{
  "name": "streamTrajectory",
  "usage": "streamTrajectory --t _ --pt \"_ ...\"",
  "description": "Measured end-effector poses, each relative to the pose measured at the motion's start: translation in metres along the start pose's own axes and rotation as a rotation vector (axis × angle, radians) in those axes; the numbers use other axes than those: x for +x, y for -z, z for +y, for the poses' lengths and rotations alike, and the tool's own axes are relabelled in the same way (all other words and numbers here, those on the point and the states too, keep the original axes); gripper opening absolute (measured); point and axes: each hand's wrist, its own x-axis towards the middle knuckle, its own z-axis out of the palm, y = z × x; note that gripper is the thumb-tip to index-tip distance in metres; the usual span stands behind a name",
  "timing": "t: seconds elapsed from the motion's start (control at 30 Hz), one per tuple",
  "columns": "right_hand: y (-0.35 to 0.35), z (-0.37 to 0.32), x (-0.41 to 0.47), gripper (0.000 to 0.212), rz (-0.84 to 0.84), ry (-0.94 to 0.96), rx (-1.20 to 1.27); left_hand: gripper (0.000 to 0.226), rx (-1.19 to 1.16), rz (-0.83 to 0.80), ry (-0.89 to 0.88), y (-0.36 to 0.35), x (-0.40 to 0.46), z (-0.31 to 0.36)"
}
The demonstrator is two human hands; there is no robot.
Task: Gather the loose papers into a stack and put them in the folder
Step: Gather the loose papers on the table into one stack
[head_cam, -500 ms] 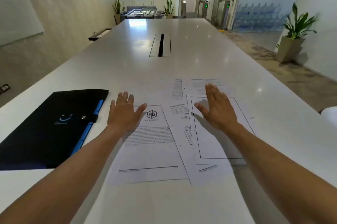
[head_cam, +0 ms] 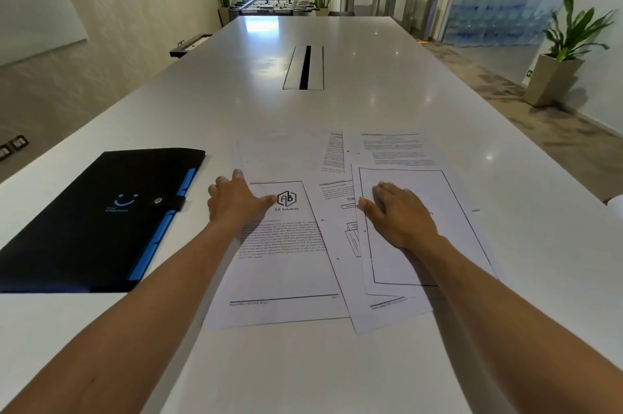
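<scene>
Several loose printed papers [head_cam: 290,265] lie overlapped and fanned out on the white table [head_cam: 303,110] in front of me. My left hand [head_cam: 236,201] rests on the left edge of the sheet with the hexagon logo, fingers bent, thumb pointing right. My right hand [head_cam: 397,214] lies flat on the bordered sheet [head_cam: 435,245] at the right, fingers curling down onto the paper. Neither hand has lifted a sheet. A black folder [head_cam: 97,221] with blue tabs and a snap strap lies shut to the left of the papers.
A cable slot [head_cam: 305,68] sits in the table's middle, farther back. The table's right edge runs close to the papers; a potted plant [head_cam: 566,53] stands on the floor beyond it. A white object [head_cam: 617,204] pokes in at the right edge.
Both hands have come down onto the papers and their fingers have curled from flat and spread. The right hand has drawn back toward me on the bordered sheet.
</scene>
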Motion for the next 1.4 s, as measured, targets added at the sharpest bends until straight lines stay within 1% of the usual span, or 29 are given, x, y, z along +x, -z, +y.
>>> streamTrajectory --t 0.23,0.3,0.37,0.43,0.5,0.53,0.6,0.67,0.7,0.73,0.83,0.9,1.0,1.07,1.13,1.2,1.27,1.3,1.33,1.4 --pt "-0.004 0.004 0.002 0.062 -0.022 -0.01 -0.002 0.095 -0.103 -0.066 0.109 0.009 0.008 0.002" --pt "-0.005 0.004 0.002 0.061 -0.018 -0.008 0.002 0.093 -0.134 -0.081 0.126 0.008 0.012 0.003" --pt "-0.006 0.005 0.002 0.061 -0.021 -0.007 0.0 0.093 -0.117 -0.085 0.122 0.006 0.014 0.002" --pt "-0.006 0.006 0.002 0.061 -0.022 -0.004 -0.006 0.096 0.01 -0.078 0.058 0.004 0.017 0.002" --pt "-0.006 0.006 0.002 0.06 -0.02 -0.001 0.0 0.098 0.154 -0.114 -0.062 0.005 0.024 -0.001" --pt "-0.006 0.006 0.002 0.06 -0.019 0.001 0.003 0.094 0.189 -0.164 -0.118 0.006 0.029 -0.002" --pt "-0.007 0.006 0.002 0.061 -0.013 0.011 0.006 0.075 0.203 -0.27 -0.174 0.01 0.037 -0.004" --pt "-0.007 0.006 0.001 0.062 -0.005 0.015 0.012 0.058 0.244 -0.295 -0.203 0.014 0.042 -0.006" --pt "-0.008 0.007 0.002 0.062 -0.002 0.017 0.014 0.057 0.275 -0.286 -0.216 0.015 0.044 -0.006" --pt "-0.008 0.007 0.002 0.062 -0.002 0.018 0.015 0.061 0.298 -0.278 -0.225 0.016 0.045 -0.005" --pt "-0.008 0.008 0.001 0.062 0.003 0.02 0.022 0.087 0.293 -0.262 -0.209 0.019 0.047 -0.002" --pt "-0.009 0.007 0.001 0.061 0.014 0.024 0.029 0.09 0.224 -0.27 -0.179 0.021 0.048 -0.001" --pt "-0.008 0.007 0.001 0.062 0.02 0.025 0.032 0.083 0.132 -0.28 -0.153 0.022 0.047 0.003" --pt "-0.008 0.007 0.001 0.062 0.021 0.024 0.03 0.082 0.024 -0.246 -0.161 0.021 0.045 0.007" --pt "-0.009 0.007 0.001 0.062 0.02 0.02 0.03 0.082 -0.226 -0.167 -0.137 0.019 0.039 0.01" --pt "-0.008 0.007 0.001 0.062 0.012 0.017 0.03 0.08 -0.618 -0.121 0.004 0.019 0.031 0.009" --pt "-0.008 0.007 0.001 0.062 0.009 0.017 0.035 0.078 -0.958 -0.148 0.17 0.021 0.024 0.004" --pt "-0.008 0.007 0.001 0.062 0.01 0.018 0.038 0.079 -1.031 -0.184 0.217 0.022 0.019 0.002" --pt "-0.008 0.007 0.001 0.062 0.008 0.017 0.039 0.081 -1.055 -0.229 0.236 0.023 0.016 -0.002" --pt "-0.008 0.007 0.001 0.063 0.002 0.012 0.04 0.09 -1.078 -0.335 0.234 0.022 0.008 -0.006"
